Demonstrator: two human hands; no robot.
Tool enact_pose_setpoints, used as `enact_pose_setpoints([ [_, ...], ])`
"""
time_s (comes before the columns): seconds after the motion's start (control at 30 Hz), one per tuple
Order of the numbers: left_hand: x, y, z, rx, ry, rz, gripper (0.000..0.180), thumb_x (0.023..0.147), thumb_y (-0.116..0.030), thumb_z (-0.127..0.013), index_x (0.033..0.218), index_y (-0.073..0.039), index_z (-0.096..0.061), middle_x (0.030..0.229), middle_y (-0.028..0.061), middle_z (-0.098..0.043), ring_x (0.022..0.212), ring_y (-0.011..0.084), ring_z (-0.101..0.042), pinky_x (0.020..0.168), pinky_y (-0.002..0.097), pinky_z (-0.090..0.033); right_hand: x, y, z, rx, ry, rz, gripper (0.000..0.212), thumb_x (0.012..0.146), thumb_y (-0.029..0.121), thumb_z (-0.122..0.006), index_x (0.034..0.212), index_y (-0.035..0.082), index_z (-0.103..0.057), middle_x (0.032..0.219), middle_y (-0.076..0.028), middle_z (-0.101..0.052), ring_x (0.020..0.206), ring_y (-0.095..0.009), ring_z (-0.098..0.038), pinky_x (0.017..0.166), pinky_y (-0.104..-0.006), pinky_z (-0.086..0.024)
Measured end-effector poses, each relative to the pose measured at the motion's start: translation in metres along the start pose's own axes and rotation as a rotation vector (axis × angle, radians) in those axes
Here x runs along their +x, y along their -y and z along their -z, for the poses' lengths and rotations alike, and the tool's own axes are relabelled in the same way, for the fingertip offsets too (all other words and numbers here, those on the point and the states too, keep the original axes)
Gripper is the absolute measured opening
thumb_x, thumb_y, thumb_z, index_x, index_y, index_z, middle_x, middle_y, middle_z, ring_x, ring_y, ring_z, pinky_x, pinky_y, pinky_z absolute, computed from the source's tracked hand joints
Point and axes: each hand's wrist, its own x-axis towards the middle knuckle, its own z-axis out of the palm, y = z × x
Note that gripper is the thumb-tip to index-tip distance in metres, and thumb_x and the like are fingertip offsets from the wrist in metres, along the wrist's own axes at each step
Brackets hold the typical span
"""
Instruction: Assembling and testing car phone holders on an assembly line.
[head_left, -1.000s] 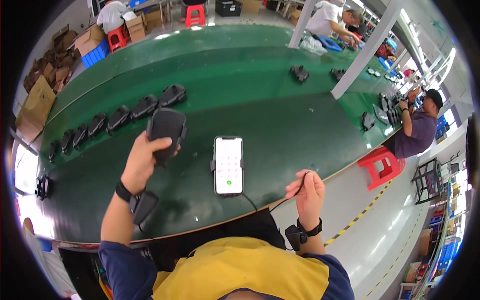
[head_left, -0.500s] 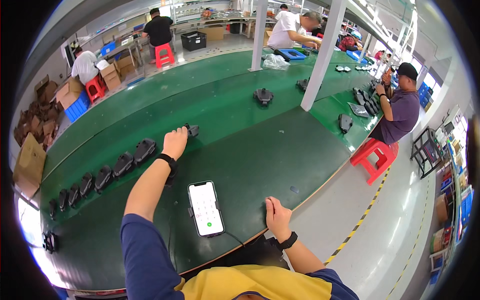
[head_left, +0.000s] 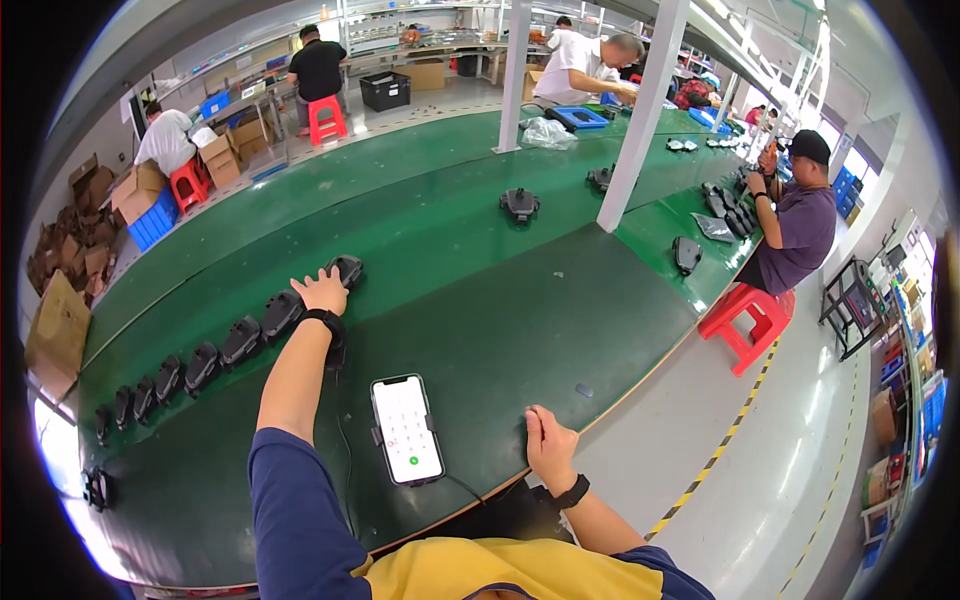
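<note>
My left hand (head_left: 322,291) is stretched far out over the green table (head_left: 470,300), resting against a black moulded part (head_left: 347,269) at the right end of a row of several like parts (head_left: 200,365). Whether the fingers still grip it I cannot tell. My right hand (head_left: 547,447) lies flat on the table's near edge, fingers together, holding nothing. Between my arms a smartphone (head_left: 407,428) lies face up with its screen lit and a thin cable running from it.
More black parts (head_left: 519,203) lie further along the table. A white pillar (head_left: 640,115) stands on the right. A seated person (head_left: 795,225) on a red stool (head_left: 745,322) works at the right; other people and cardboard boxes (head_left: 90,215) are behind.
My left hand carried the black part from above the table out to the end of the row and set it down. My right hand dropped to the table's edge.
</note>
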Motion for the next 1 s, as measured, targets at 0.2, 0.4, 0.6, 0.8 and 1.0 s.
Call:
enact_pose_setpoints([
  [0.2, -0.004, 0.02, 0.001, -0.038, 0.121, 0.082, 0.056, 0.08, -0.038, -0.058, 0.13, -0.023, -0.037, 0.123, 0.0082, -0.049, 0.113, 0.0337, -0.047, 0.097, 0.066, -0.016, 0.002, -0.005, -0.001, 0.006, -0.002, -0.018, 0.011, 0.084, 0.014, -0.058, 0.087, 0.004, -0.059, 0.062, -0.009, -0.061, 0.048, -0.024, -0.058, 0.043, -0.0294, -0.043],
  [0.4, -0.014, 0.012, 0.035, -0.257, -0.027, 0.048, 0.035, 0.082, -0.034, -0.057, 0.11, -0.015, -0.056, 0.102, 0.008, -0.06, 0.102, 0.0292, -0.054, 0.097, 0.0656, -0.016, 0.001, -0.006, 0.0, -0.004, -0.008, -0.001, 0.012, 0.085, 0.014, -0.058, 0.088, 0.003, -0.06, 0.063, -0.01, -0.06, 0.049, -0.024, -0.058, 0.044, -0.0292, -0.044],
  [0.6, -0.068, 0.019, 0.189, -1.089, -0.225, -0.401, 0.032, 0.083, -0.027, -0.055, 0.061, -0.003, -0.058, 0.054, 0.005, -0.056, 0.053, 0.021, -0.055, 0.095, 0.054, -0.031, 0.002, -0.005, 0.001, -0.01, 0.002, 0.03, 0.011, 0.084, 0.014, -0.058, 0.088, 0.004, -0.059, 0.065, -0.01, -0.062, 0.05, -0.024, -0.059, 0.044, -0.0291, -0.044],
  [0.8, -0.179, 0.053, 0.316, -2.122, 0.311, -1.688, 0.03, 0.078, -0.015, -0.057, 0.05, -0.006, -0.05, 0.053, 0.0102, -0.052, 0.051, 0.0271, -0.057, 0.08, 0.0578, -0.042, -0.003, -0.01, 0.002, 0.007, -0.002, -0.008, 0.013, 0.086, 0.014, -0.056, 0.09, 0.002, -0.06, 0.064, -0.011, -0.06, 0.048, -0.021, -0.057, 0.045, -0.027, -0.043],
  [1.0, -0.205, 0.087, 0.295, -1.976, 0.331, -2.386, 0.019, 0.077, -0.022, -0.061, 0.079, -0.003, -0.064, 0.075, 0.0204, -0.06, 0.074, 0.036, -0.061, 0.084, 0.0558, -0.04, -0.003, -0.009, -0.004, 0.001, 0.082, -0.052, 0.012, 0.085, 0.013, -0.057, 0.09, 0.003, -0.061, 0.069, -0.01, -0.064, 0.05, -0.021, -0.06, 0.047, -0.0267, -0.045],
])
